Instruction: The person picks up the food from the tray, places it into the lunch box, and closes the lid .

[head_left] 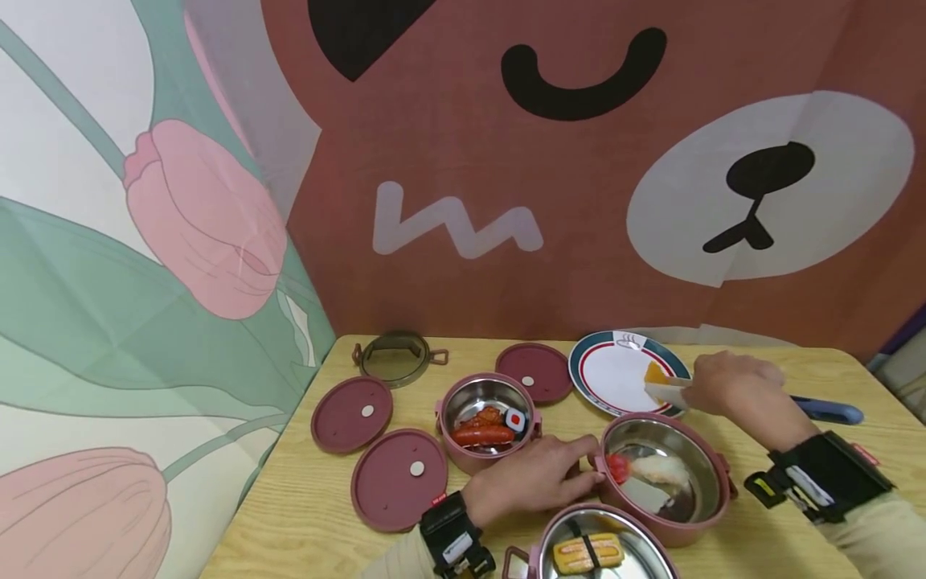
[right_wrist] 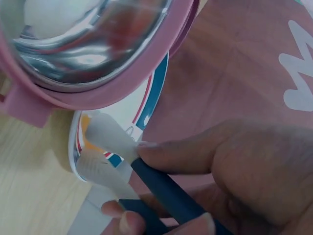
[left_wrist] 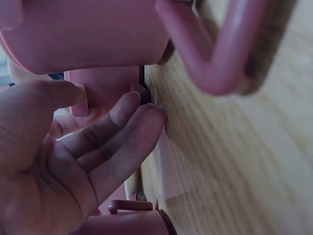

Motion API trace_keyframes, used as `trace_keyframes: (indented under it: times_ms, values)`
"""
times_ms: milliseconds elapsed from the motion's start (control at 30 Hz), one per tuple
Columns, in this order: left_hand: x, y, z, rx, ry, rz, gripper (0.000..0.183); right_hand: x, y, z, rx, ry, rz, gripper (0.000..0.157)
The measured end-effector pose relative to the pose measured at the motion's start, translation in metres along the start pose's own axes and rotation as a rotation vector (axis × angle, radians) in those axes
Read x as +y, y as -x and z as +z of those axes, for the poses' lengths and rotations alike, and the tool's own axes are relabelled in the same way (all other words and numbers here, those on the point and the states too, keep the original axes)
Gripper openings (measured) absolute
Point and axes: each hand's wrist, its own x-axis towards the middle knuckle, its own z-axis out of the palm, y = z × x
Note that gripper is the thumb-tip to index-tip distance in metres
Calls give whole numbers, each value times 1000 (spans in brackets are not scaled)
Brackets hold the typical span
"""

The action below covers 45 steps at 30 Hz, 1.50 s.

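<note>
My right hand [head_left: 734, 390] holds blue-handled tongs [head_left: 828, 410] with white tips, one ridged in the right wrist view. An orange food piece [head_left: 654, 374] shows at the tips, over the plate [head_left: 600, 378]; whether the tips grip it cannot be told. With thumb and index finger, my left hand [head_left: 531, 478] pinches the side handle [left_wrist: 79, 100] of a pink steel-lined pot [head_left: 712, 450]. That pot contains a pale food piece [head_left: 661, 470], a white piece [head_left: 644, 493] and a red piece [head_left: 618, 468].
Another pink pot [head_left: 444, 398] contains a sausage [head_left: 481, 436] and a sushi roll [head_left: 514, 420]. A nearer pot [head_left: 651, 535] has a yellow banded piece [head_left: 587, 553]. Maroon lids [head_left: 398, 490] and a glass-topped lid [head_left: 394, 366] lie at left and back. Behind the table stands a printed cloth [head_left: 448, 297].
</note>
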Motion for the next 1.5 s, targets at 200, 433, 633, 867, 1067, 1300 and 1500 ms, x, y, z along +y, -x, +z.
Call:
trace_keyframes:
  times_ms: [200,433,633,867,1067,1300,1500]
  values:
    - [0,-1,0,0,-11,2,16,8,-5,7,24,44,-60,34]
    - [0,-1,3,8,-11,18,19,18,-6,13,31,46,-67,34]
    - [1,-1,3,6,18,24,17,29,-3,14,31,20,-97,35]
    - [2,-1,2,5,20,6,19,44,7,7,34,-30,-169,33]
    - [2,-1,2,0,24,6,21,56,27,2,96,-38,-256,33]
    - [4,0,0,-5,22,1,21,58,67,-2,205,38,-282,36]
    - [5,0,1,7,-24,-46,21,57,93,3,197,56,-320,36]
